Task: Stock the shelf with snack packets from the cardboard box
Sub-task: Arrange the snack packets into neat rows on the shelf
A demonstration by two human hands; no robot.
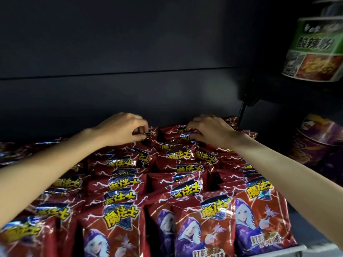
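Note:
Several rows of red snack packets (185,184) with yellow lettering and a purple-hooded figure fill the dark shelf (289,249), standing upright one behind another. Both my arms reach to the back rows. My left hand (122,127) pinches the top edge of a rear packet (148,134) between curled fingers and thumb. My right hand (209,129) has its fingers curled round the top of another rear packet (185,133) in the neighbouring row. The cardboard box is out of view.
The shelf's dark back panel (130,89) rises right behind the hands. To the right, a green and white instant noodle tub (315,51) sits on a higher shelf, and purple tubs (319,138) stand on the neighbouring shelf. An upright bracket (245,108) divides the bays.

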